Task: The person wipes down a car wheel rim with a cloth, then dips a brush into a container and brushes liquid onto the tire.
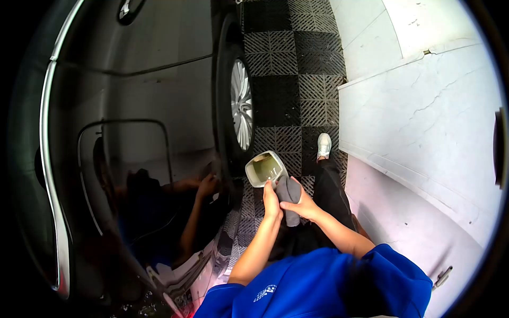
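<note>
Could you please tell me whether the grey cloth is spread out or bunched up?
Bunched up: the cloth forms a compact, narrow bundle in the right hand, with the left hand close against it.

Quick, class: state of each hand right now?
Left hand: closed, holding the bunched grey fabric cloth.
Right hand: closed, holding the same cloth, thumb across it.

One left hand (272,200) and one right hand (303,204) are counted, along with one grey cloth (289,191) and one pale container (251,175). One dark car (175,95), one wheel (242,106), one white shoe (324,145) and one blue shirt (318,275) are also seen.
</note>
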Motion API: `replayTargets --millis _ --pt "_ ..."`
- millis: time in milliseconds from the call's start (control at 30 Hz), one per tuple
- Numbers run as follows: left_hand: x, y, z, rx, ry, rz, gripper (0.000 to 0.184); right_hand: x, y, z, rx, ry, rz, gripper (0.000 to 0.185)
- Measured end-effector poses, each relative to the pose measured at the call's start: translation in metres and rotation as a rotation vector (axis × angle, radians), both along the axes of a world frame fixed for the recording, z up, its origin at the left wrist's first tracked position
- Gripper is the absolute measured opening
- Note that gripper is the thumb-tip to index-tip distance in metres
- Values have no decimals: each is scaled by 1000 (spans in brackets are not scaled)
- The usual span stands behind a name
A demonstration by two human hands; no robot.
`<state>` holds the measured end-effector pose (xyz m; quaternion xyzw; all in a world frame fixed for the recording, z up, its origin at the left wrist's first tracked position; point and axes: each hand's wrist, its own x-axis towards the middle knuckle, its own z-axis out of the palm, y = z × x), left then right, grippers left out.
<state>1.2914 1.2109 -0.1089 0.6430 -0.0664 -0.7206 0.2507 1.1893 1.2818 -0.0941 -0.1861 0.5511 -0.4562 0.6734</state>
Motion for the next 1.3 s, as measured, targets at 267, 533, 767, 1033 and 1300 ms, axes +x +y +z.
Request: replayTargets --millis 267,533,767,1033,1300 --pt "-58 -29 -120 164 90 -158 64 -141 -36 -136 370 -96 -470 48" --pt "-90 -30 -395 226 1 -371 72 -173 -294 -333 -348 -28 -658 58" --pt "-120 -42 -493 112 377 -420 79 -63 -480 -342 -1092 532 -440 83" --pt "-138 -44 -525 63 140 -730 72 -55 -453 -401 -1230 744 -394 55" --pt "-152 -27 -547 84 199 -809 63 -48 -475 -349 -1205 300 -230 95"
